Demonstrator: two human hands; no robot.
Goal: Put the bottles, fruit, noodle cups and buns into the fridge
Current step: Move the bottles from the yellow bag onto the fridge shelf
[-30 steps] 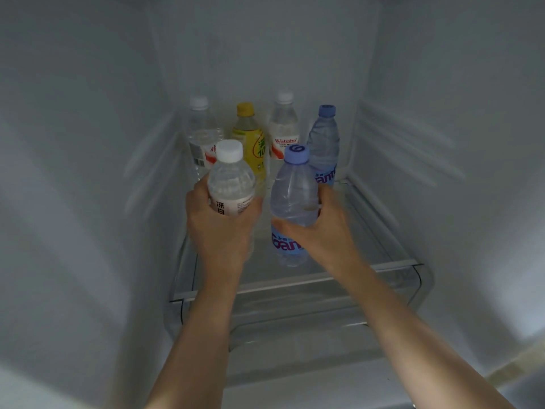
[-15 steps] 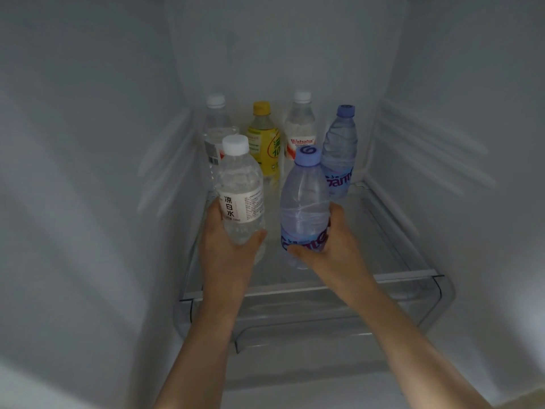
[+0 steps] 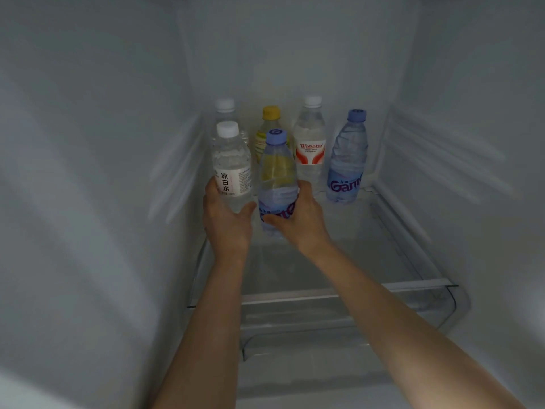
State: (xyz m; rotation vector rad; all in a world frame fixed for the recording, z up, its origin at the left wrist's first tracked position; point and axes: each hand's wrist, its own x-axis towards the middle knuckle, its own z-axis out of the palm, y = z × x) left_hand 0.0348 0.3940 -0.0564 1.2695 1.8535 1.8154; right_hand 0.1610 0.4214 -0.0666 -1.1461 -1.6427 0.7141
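Both my arms reach into the fridge above its glass shelf (image 3: 339, 261). My left hand (image 3: 227, 222) grips the base of a clear white-capped water bottle (image 3: 231, 169). My right hand (image 3: 300, 219) grips the lower part of a blue-capped water bottle (image 3: 277, 175). Both bottles stand upright, side by side. Whether their bases touch the shelf is hidden by my hands. Behind them, along the back wall, stand a white-capped bottle (image 3: 225, 107), a yellow-capped drink bottle (image 3: 269, 122), a red-labelled water bottle (image 3: 311, 143) and a second blue-capped bottle (image 3: 348, 160).
The fridge's left wall (image 3: 103, 172) and right wall (image 3: 472, 143) carry moulded shelf rails. The glass shelf's front rim (image 3: 324, 296) lies below my forearms. A clear drawer front (image 3: 295, 329) sits under the shelf.
Both hands have pushed their bottles deeper into the fridge, toward the back row, and now grip lower on the bottles. The camera has also moved closer.
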